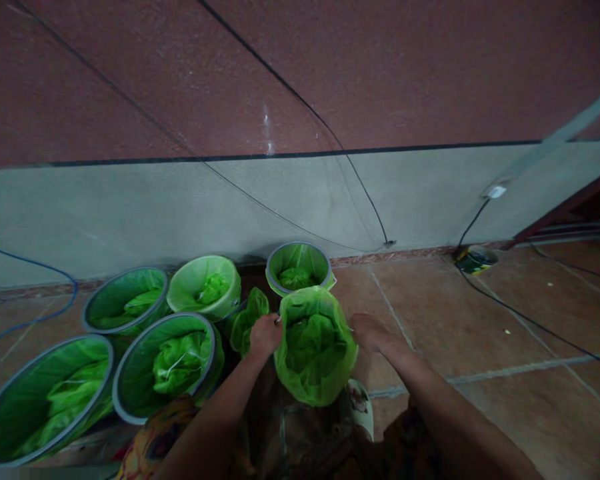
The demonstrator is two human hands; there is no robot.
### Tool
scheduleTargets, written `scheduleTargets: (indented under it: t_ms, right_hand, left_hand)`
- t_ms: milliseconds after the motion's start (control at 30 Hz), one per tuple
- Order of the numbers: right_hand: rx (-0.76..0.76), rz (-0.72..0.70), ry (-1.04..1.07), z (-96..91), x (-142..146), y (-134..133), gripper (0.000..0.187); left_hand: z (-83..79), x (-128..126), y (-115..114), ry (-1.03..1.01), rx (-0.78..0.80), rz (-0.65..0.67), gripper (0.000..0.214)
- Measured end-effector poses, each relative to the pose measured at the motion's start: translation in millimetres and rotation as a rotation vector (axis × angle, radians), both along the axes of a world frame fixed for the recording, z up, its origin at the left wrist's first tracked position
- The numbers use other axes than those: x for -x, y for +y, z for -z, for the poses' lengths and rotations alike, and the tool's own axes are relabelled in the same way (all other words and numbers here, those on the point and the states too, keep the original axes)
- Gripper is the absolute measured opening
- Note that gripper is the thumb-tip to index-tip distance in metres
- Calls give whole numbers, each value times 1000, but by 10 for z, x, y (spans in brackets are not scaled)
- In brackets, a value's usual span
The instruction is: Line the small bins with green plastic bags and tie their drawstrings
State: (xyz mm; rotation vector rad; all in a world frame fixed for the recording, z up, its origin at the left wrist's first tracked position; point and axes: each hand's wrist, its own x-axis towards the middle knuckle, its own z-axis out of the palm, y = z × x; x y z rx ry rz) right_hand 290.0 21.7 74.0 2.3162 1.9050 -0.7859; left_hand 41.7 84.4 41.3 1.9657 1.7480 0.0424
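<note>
One head view: left hand (266,335) pinching green net (316,350) at its left edge, right hand (369,332) at the other, grip too dark to tell, mouth open between both, just before rear bucket (301,244); even pull should keep it round

A garment (166,425) is worn, its cloth printed with orange and yellow shapes over a darker ground; on the right side the print is swallowed by shadow. Both forearms (433,383) are uncovered, as are the left hand (265,335) and the right hand (368,332).
</note>
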Motion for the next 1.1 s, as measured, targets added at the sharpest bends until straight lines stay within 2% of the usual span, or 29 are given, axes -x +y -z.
scheduleTargets:
  t_ms: [67,133,200,300,367,400,467,533,633,733,867,967,1100]
  right_hand:
    - [-9,11,-55,-108,-13,31,19]
    - [-133,45,-44,-241,-14,50,21]
    - [-372,121,81,-386,12,55,24]
    - [-744,242,402,-560,118,64,28]
    - [-880,282,620,-604,230,93,30]
    - [-898,297,725,-602,292,116,32]
    - [-844,343,936,-562,412,172,36]
    - [-741,391,1115,-505,515,226,40]
    - [-625,407,1246,-458,637,267,43]
    - [-450,319,1277,-466,763,250,42]
    - [-160,77,1253,-442,952,189,47]
    - [-127,15,1247,-405,1010,188,50]
    - [-195,173,1382,-473,889,256,53]
  left_hand:
    - [-171,34,32,-5,-68,-10,27]
    - [-358,79,66,-118,-145,-45,26]
    - [-550,118,100,-388,-249,-81,25]
    - [-788,123,129,-911,-383,-85,21]
    - [-867,73,122,-1173,-367,-90,18]
    - [-878,36,112,-1268,-318,-111,18]
    - [-863,-47,84,-1391,-176,-173,21]
    - [-832,-120,60,-1428,-64,-208,25]
    - [-822,-173,57,-1370,-27,-181,29]
    - [-859,-175,86,-1308,-39,-165,33]
    - [-873,-184,110,-1314,1,-128,31]
    - [-818,-222,96,-1323,123,-105,34]
    - [-691,-289,58,-1386,342,-6,52]
